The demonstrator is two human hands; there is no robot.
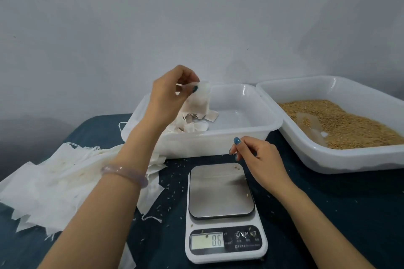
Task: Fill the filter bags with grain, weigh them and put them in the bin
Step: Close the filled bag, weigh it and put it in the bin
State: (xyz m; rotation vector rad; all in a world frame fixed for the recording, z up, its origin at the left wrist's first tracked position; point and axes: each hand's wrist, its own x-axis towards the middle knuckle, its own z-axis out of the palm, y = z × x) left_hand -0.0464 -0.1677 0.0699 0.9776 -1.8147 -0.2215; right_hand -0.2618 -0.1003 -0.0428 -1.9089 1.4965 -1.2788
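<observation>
Scale (222, 190) readout unclear — L hand (172, 94), bag (200, 102) partly hide bin (229, 131).

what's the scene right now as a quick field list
left hand: pinches a filled white paper filter bag above the white plastic bin
bin contents: several filled bags
right hand: over the white digital scale, fingers curled, hold unclear
scale display: reads 0.6
brown grain: in white plastic tray, right
empty white bags: piled left
</observation>
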